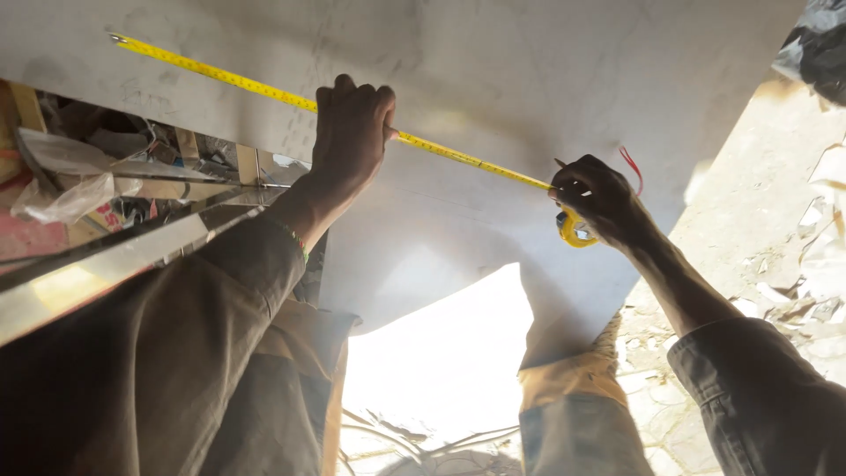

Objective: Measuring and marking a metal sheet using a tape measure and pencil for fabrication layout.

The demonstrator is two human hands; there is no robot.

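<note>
1. The left hand (352,132) is curled with its fingers pressed down on the yellow tape measure blade (264,88), its grip pinning the blade flat against the white sheet (493,79).
2. The right hand (599,198) has its grip closed around the yellow tape measure case (573,231), and a thin pencil-like stick (560,164) pokes out from between its fingers; a red cord (631,164) loops out behind the hand.
3. The blade runs in a slanting line from its metal end hook (116,38) at the upper left, under the left hand, down to the case at the right hand.
4. The white sheet lies across the person's lap, its lower edge sunlit between the knees.
5. To the left lie metal strips (132,251) and crumpled clear plastic (66,198) among clutter.
6. To the right is a dusty concrete floor (749,220) with scattered scraps.
</note>
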